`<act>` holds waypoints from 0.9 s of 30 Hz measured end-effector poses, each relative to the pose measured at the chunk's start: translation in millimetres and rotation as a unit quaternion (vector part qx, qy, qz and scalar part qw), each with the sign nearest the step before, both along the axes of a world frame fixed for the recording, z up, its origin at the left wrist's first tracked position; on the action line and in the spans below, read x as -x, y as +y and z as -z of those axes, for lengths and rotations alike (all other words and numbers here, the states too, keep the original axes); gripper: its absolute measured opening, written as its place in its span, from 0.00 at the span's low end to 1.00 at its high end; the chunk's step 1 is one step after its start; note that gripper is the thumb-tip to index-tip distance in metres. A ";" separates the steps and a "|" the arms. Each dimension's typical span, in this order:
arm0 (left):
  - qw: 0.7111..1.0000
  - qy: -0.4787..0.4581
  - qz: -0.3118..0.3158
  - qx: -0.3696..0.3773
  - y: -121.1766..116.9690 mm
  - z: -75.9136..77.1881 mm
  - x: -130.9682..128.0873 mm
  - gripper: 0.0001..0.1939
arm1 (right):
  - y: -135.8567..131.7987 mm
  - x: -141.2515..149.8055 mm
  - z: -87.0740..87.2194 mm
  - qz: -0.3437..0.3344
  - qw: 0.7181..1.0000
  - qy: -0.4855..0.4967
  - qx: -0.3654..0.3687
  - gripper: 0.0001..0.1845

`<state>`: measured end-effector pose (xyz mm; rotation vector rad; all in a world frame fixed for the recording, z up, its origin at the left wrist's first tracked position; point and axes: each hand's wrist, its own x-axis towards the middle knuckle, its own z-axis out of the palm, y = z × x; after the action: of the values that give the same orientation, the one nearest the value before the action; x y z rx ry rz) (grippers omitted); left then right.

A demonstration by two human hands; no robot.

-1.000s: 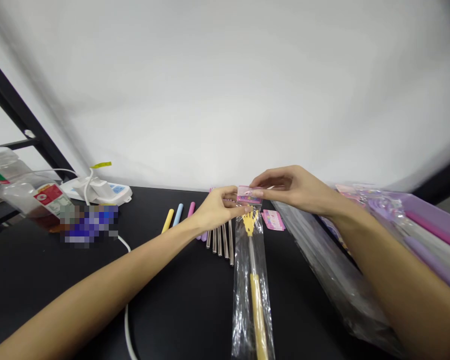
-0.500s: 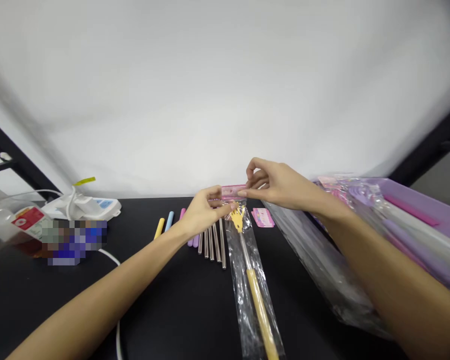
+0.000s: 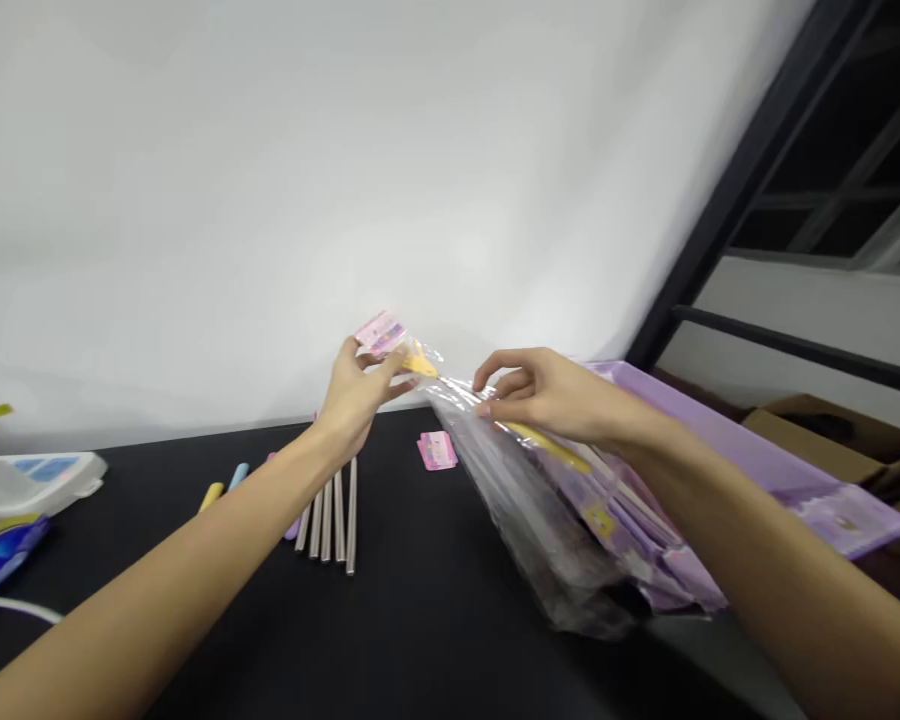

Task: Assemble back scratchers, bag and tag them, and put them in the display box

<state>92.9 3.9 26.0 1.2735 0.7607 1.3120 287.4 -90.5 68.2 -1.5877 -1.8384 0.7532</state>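
While both hands are holding up a back scratcher (image 3: 420,365) sealed in a clear plastic sleeve (image 3: 457,394), the scratcher is lying tilted in the air above the edge of a black table (image 3: 270,640), its yellow claw end higher and its yellow handle (image 3: 547,445) lower. The left hand (image 3: 356,395) is closed on the sleeve's upper end, with its fingers around the pink header card (image 3: 379,333) just beside the claw. The right hand (image 3: 547,395) is gripping the sleeve lower down, with thumb and fingers closing around it near the handle. The hands are apart, with a stretch of sleeve running between them.

Directly under the right hand and the scratcher, a heap of similar clear bags (image 3: 547,530) is resting against a purple tray (image 3: 720,420), and pink and lilac packaging is showing through it. Below the left hand, a row of steel tubes (image 3: 330,520) is lying on the table, left of the scratcher. A small pink card (image 3: 437,450) is lying flat just beneath the sleeve. Farther left of the scratcher, yellow (image 3: 210,495) and blue (image 3: 238,475) sticks are lying near the tubes. A white plastic device (image 3: 30,480) and a blurred blue package (image 3: 4,550) are sitting at the table's far left. Beyond the tray, a cardboard box (image 3: 832,430) is standing to the right.
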 end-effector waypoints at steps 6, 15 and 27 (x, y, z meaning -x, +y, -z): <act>0.968 0.197 0.147 -0.049 -22.5 18.0 -52.3 0.15 | -17.1 -80.3 4.6 0.179 0.980 -0.080 -0.029 0.17; 0.871 0.330 0.183 -0.314 -51.0 33.2 -97.7 0.14 | -43.4 -116.7 40.4 0.230 0.953 -0.197 -0.004 0.12; 0.850 0.359 0.235 -0.306 -42.0 15.3 -58.6 0.09 | -30.3 -51.5 0.8 0.125 0.956 -0.254 -0.083 0.13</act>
<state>151.5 -38.1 10.7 2.3670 0.4583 0.6489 338.9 -120.8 67.4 -1.9773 -1.9203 0.0704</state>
